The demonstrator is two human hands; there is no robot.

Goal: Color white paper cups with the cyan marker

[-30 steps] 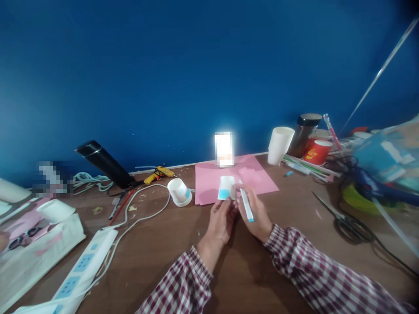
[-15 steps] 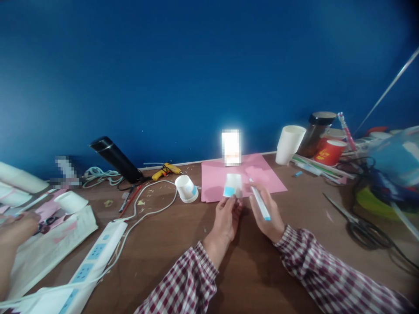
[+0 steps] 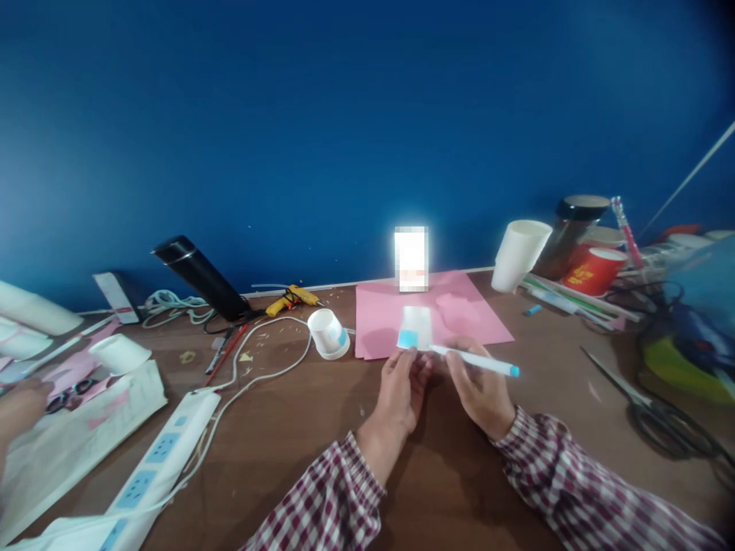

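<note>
My left hand [image 3: 403,390] pinches the near edge of a small white piece of paper [image 3: 422,325], which has a light-blue coloured patch at its lower left. In my right hand [image 3: 481,390] lies a white marker [image 3: 485,361] with a blue end, its tip at the paper's near right edge. Beneath and behind the paper are pink sheets [image 3: 376,321]. Left of them stands an upturned white paper cup [image 3: 328,334] with a blue mark on its side. A small blue cap [image 3: 534,310] lies to the right.
A power strip [image 3: 155,451] with white cable, a hot glue gun [image 3: 292,300] and a black flask [image 3: 200,279] are at left. Stacked white cups [image 3: 521,256], a red cup [image 3: 594,272] and scissors [image 3: 648,405] lie right. Another person's hand [image 3: 23,409] is far left.
The marker has swung from a steep tilt to nearly level, and its tip has come down to the paper's near right edge. My left hand keeps its pinch on the paper.
</note>
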